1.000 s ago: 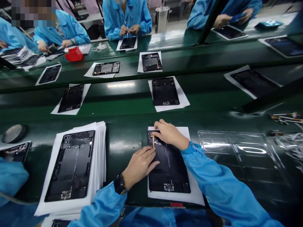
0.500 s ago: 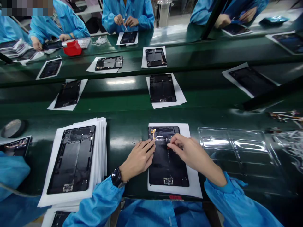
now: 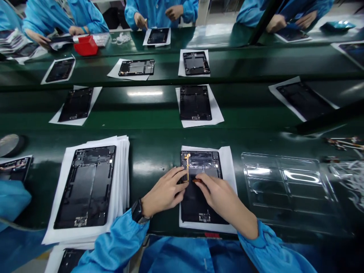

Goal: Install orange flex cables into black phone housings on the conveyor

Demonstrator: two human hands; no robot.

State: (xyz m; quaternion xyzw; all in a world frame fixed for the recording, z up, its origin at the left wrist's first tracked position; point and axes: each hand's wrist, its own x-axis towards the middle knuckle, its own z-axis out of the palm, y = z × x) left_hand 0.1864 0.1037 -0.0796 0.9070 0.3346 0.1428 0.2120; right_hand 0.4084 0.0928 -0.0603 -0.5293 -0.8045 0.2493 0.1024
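Observation:
A black tablet housing point(image 3: 203, 201) lies on a white paper sheet point(image 3: 231, 163) in front of me. Along its upper left runs an orange flex cable point(image 3: 188, 162). My left hand point(image 3: 166, 191) rests at the housing's left edge, fingers stretched out, their tips by the lower part of that cable. Over the middle of the housing, my right hand point(image 3: 220, 193) has thumb and forefinger pinched on a small orange-brown strip point(image 3: 196, 180). The right hand covers part of the housing's right side.
At left, another tablet housing point(image 3: 85, 189) lies on a thick paper stack point(image 3: 124, 170). A clear plastic tray point(image 3: 284, 197) stands at right, with loose cables point(image 3: 345, 143) beyond it. Several housings lie on the green line point(image 3: 153, 112) ahead. Co-workers in blue sit across.
My right hand has moved left and slightly down across the housing, bringing the orange-brown strip closer to the left fingers. More of the orange flex cable shows. The view has shifted slightly.

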